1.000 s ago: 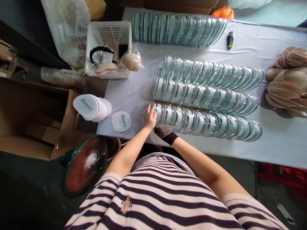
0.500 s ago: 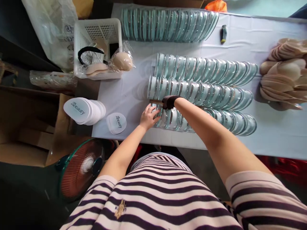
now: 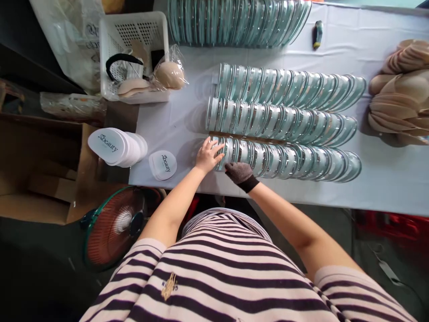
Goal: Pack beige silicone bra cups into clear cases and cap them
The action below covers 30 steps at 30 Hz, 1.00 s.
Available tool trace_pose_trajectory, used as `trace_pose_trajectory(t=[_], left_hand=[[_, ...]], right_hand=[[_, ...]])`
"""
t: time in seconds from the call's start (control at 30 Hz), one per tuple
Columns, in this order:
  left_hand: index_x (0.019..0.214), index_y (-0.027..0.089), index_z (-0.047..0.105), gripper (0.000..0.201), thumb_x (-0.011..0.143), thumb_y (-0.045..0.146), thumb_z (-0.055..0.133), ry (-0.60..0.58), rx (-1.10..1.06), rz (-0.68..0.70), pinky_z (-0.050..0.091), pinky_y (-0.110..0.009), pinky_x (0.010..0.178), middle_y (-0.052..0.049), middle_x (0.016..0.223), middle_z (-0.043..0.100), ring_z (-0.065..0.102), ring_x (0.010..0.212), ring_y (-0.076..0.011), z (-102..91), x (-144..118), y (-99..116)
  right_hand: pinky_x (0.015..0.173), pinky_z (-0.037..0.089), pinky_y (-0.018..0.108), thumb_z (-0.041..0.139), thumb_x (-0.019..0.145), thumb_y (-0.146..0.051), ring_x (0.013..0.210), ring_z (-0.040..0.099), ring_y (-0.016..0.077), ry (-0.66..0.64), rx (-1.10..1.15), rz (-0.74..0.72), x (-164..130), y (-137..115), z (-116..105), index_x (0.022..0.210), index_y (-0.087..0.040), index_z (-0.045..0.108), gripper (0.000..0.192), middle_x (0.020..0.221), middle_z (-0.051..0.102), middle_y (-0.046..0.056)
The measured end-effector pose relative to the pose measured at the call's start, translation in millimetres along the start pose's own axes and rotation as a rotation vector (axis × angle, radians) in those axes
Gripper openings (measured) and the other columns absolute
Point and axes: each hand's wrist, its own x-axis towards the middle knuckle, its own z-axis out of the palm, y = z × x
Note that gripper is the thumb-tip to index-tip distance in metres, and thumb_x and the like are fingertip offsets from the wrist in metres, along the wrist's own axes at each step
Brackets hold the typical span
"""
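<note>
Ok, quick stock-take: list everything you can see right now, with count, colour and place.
rows of clear domed cases: four rows, clear with teal tint, lying overlapped across the table
table cover: one, white, over the table
beige pads: a pile, far right
white basket: one, far left of the table, holding a black band and bagged beige cups
printed oval cards: two stacks, white, left table edge
small dark tool: one, far edge
fan: one, green-rimmed, on the floor at left
cardboard box: brown, left
left hand: bare, on the end of the nearest row
right hand: dark glove, at the same row
</note>
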Motion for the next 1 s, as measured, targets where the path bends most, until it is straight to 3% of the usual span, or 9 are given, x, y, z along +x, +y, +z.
trace_pose_trajectory(t=[0.13,0.23,0.33,0.43,0.47,0.6,0.7,0.83,1.0], left_hand=[[0.132,0.029,0.065,0.041,0.094,0.043,0.056,-0.01,0.013,-0.007,0.035,-0.042,0.118,-0.006,0.141,0.057,0.031,0.147,-0.0286,-1.0,-1.9,-0.2],[0.133,0.031,0.063,0.042,0.094,0.042,0.055,-0.016,0.061,-0.029,0.027,-0.052,0.121,-0.006,0.145,0.054,0.03,0.148,-0.0309,-5.4,-4.2,6.4],[0.138,0.033,0.059,0.044,0.095,0.039,0.052,-0.012,0.13,0.013,0.013,-0.06,0.123,-0.004,0.153,0.047,0.024,0.151,-0.0327,-8.5,-4.7,23.0],[0.143,0.033,0.053,0.05,0.095,0.042,0.052,-0.092,0.147,0.152,0.009,-0.058,0.124,-0.003,0.155,0.045,0.024,0.151,-0.0307,-4.6,-0.9,42.1],[0.144,0.033,0.052,0.051,0.094,0.045,0.053,-0.127,0.149,0.178,0.01,-0.058,0.124,-0.003,0.154,0.046,0.027,0.15,-0.0307,-1.9,1.1,46.7],[0.145,0.033,0.051,0.055,0.093,0.051,0.052,-0.189,0.176,0.184,0.012,-0.059,0.124,-0.004,0.153,0.048,0.034,0.147,-0.0309,8.4,7.5,51.2],[0.145,0.034,0.05,0.055,0.093,0.053,0.051,-0.19,0.192,0.184,0.012,-0.058,0.124,-0.003,0.154,0.047,0.032,0.147,-0.0304,10.6,8.6,47.3],[0.145,0.034,0.049,0.056,0.093,0.051,0.053,-0.192,0.191,0.163,0.013,-0.057,0.124,-0.003,0.153,0.048,0.033,0.147,-0.0293,8.9,7.8,47.4],[0.145,0.036,0.049,0.056,0.091,0.049,0.057,-0.177,0.159,0.166,0.011,-0.057,0.124,-0.003,0.152,0.049,0.032,0.147,-0.0297,8.8,7.3,49.7]], right_hand=[[0.073,0.045,0.034,0.034,0.1,-0.029,0.097,0.068,0.0295,-0.058,0.053,-0.002,-11.7,-19.6,45.8,0.123,-0.016,0.065,0.041,0.111,0.071,0.02],[0.075,0.047,0.035,0.039,0.099,-0.029,0.095,0.069,0.0294,-0.155,0.093,-0.011,-12.9,-15.8,46.0,0.115,-0.017,0.07,0.036,0.106,0.072,0.019],[0.075,0.048,0.033,0.04,0.1,-0.039,0.096,0.069,0.0275,-0.095,0.123,0.059,-10.7,11.9,13.1,0.113,-0.021,0.071,0.038,0.107,0.073,0.015],[0.079,0.049,0.034,0.039,0.099,-0.038,0.102,0.068,0.0275,0.083,0.062,0.297,11.2,51.1,-35.5,0.121,-0.021,0.068,0.04,0.116,0.071,0.016],[0.08,0.049,0.034,0.043,0.097,-0.036,0.103,0.068,0.0282,0.057,0.035,0.302,23.9,62.2,-50.5,0.118,-0.019,0.069,0.038,0.114,0.071,0.017],[0.079,0.051,0.035,0.057,0.088,-0.028,0.1,0.068,0.0295,-0.293,-0.021,0.188,76.7,81.6,-89.5,0.112,-0.013,0.072,0.033,0.109,0.072,0.019],[0.08,0.051,0.035,0.062,0.084,-0.027,0.1,0.068,0.029,-0.316,-0.096,0.061,85.6,77.7,-96.1,0.114,-0.014,0.072,0.034,0.109,0.073,0.017],[0.079,0.048,0.032,0.055,0.088,-0.03,0.098,0.069,0.0272,-0.089,-0.041,0.029,41.1,68.6,-70.4,0.112,-0.019,0.071,0.031,0.105,0.074,0.014],[0.07,0.042,0.029,0.041,0.096,-0.039,0.09,0.069,0.0247,0.086,0.101,0.18,-24.2,48.5,11.6,0.112,-0.02,0.07,0.038,0.101,0.075,0.012]])
